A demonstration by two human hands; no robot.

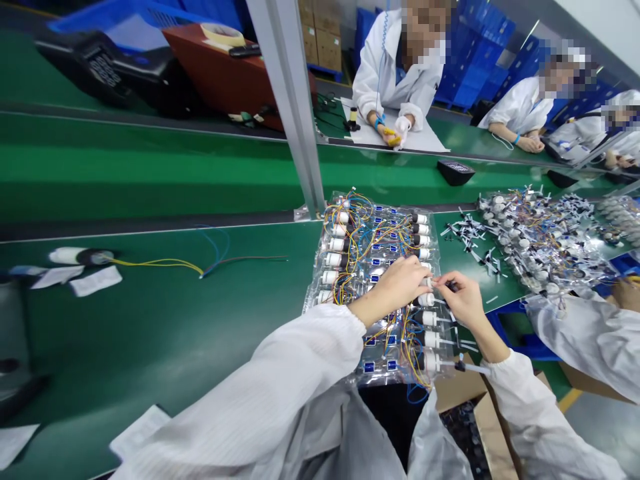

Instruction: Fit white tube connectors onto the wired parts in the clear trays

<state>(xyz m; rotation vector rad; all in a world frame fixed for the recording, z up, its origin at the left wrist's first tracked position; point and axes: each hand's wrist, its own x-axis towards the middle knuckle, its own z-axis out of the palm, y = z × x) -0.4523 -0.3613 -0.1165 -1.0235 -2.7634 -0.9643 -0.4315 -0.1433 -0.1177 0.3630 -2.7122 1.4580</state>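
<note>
A clear plastic tray (pixel 313 293) lies on the green bench, holding two columns of small white-and-black cylinders with yellow, blue and red wires. My left hand (pixel 400 283) reaches over the tray, its fingers closed on the end of a white-and-black cylinder (pixel 425 283) in the right column. Just to the right, my right hand (pixel 463 300) pinches a small black piece (pixel 453 287) against that end; its exact shape is hidden by the fingers. Nearer cylinders have thin white tubes sticking out, one with a black clip (pixel 459 364) on it.
Loose black-and-white clips (pixel 470 230) lie right of the tray, beside another heaped tray (pixel 545 233). A single wired cylinder (pixel 75 256) rests at left. An open cardboard box (pixel 493 427) stands below. A metal post (pixel 287 87) rises behind. Co-workers (pixel 400 73) sit opposite; a sleeve (pixel 590 340) shows at right.
</note>
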